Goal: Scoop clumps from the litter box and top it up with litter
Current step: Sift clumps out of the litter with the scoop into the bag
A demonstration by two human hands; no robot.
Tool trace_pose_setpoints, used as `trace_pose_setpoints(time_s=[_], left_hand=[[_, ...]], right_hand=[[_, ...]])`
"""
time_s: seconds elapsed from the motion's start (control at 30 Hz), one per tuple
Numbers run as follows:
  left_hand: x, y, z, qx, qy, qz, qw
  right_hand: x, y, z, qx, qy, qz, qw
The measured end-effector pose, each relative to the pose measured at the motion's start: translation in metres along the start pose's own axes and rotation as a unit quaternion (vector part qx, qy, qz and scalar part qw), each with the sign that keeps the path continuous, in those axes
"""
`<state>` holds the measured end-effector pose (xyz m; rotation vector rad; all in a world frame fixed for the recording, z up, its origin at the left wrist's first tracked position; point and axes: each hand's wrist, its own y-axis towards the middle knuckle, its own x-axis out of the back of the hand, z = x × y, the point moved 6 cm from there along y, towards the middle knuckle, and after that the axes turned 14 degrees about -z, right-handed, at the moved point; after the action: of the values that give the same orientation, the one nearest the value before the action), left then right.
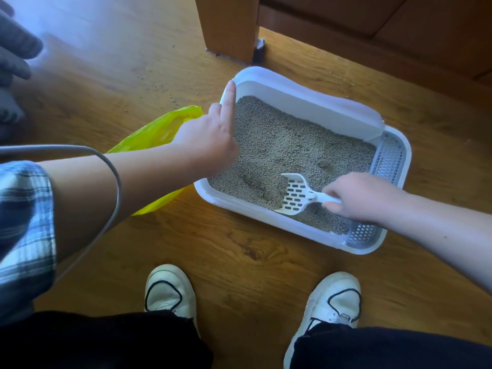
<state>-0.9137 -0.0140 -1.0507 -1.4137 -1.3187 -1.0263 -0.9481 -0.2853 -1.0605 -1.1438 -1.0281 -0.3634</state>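
Note:
A white litter box (306,102) sits on the wooden floor, filled with grey-beige litter (287,139). Darker clumps (259,186) lie in the litter near the front wall. My right hand (362,197) is shut on the handle of a white slotted scoop (294,194), whose blade rests in the litter beside the clumps. My left hand (210,137) rests against the box's left rim, one finger stretched along it; whether the other fingers grip the rim is hidden. A yellow plastic bag (157,134) lies on the floor left of the box, partly behind my left forearm.
A grated step (383,166) forms the box's right end. Litter grains (159,86) are scattered on the floor at the back left. A wooden furniture leg (229,27) stands behind the box. My two white shoes (170,291) are in front of it. A grey cable (111,166) loops over my left arm.

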Motion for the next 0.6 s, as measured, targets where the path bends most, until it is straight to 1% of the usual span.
trace_pose_setpoints(time_s=[0.3,0.47,0.6], left_hand=[[0.001,0.000,0.002,-0.006,-0.008,-0.006,1.000],[0.003,0.000,0.003,-0.012,-0.017,-0.025,0.999],[0.003,0.000,0.001,-0.013,-0.014,-0.034,0.999]], right_hand=[[-0.024,0.013,0.027,-0.027,0.092,-0.027,0.995],[-0.025,0.033,0.039,0.010,0.095,-0.043,0.994],[-0.029,0.042,0.049,0.018,0.133,-0.039,0.990]])
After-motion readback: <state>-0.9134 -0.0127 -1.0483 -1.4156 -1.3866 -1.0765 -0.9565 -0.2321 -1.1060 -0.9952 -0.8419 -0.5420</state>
